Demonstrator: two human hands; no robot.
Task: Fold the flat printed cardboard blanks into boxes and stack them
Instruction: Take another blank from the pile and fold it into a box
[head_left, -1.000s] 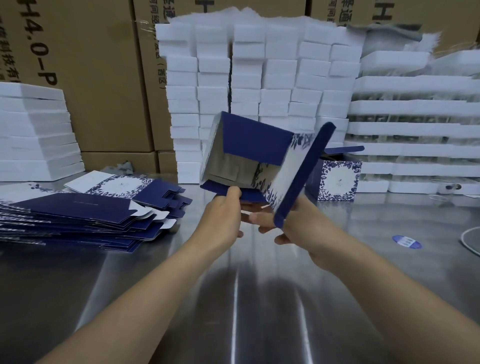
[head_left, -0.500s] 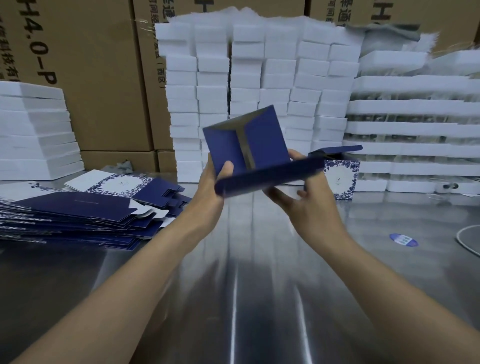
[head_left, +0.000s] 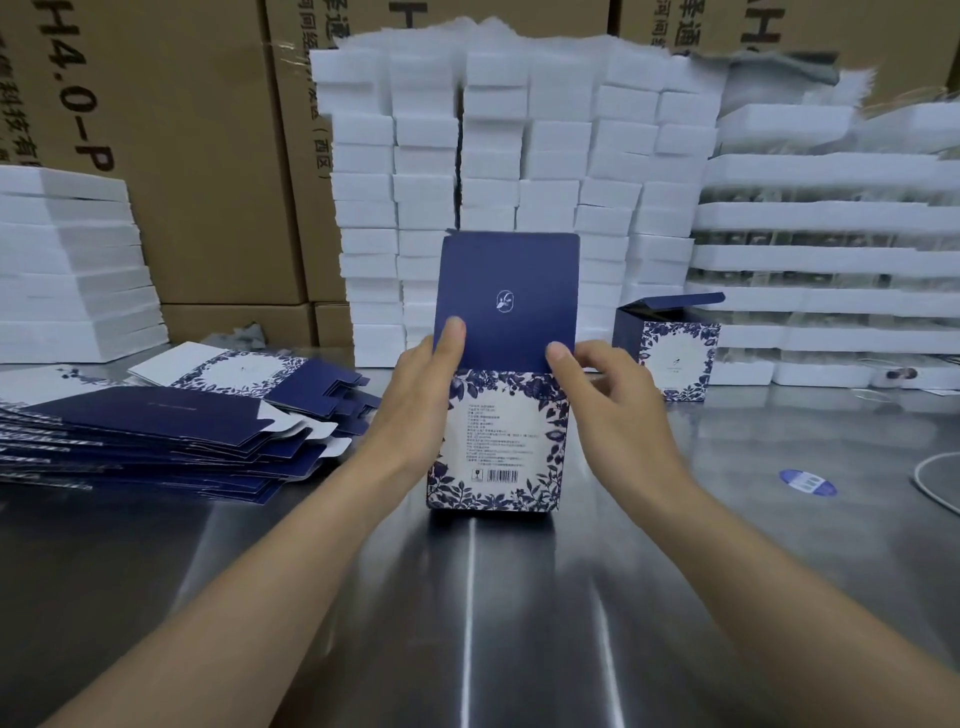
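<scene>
Half a second ago the box (head_left: 498, 436) hung tilted in the air; now it stands upright on the steel table (head_left: 519, 597), lid (head_left: 509, 296) raised. The left hand (head_left: 415, 405) grips its left side, thumb on the lid. The right hand (head_left: 608, 410) holds the right edge, thumb at the fold, fingers curled behind. Best to keep the base flat, crease the lid evenly with both thumbs, then tuck it squarely.
</scene>
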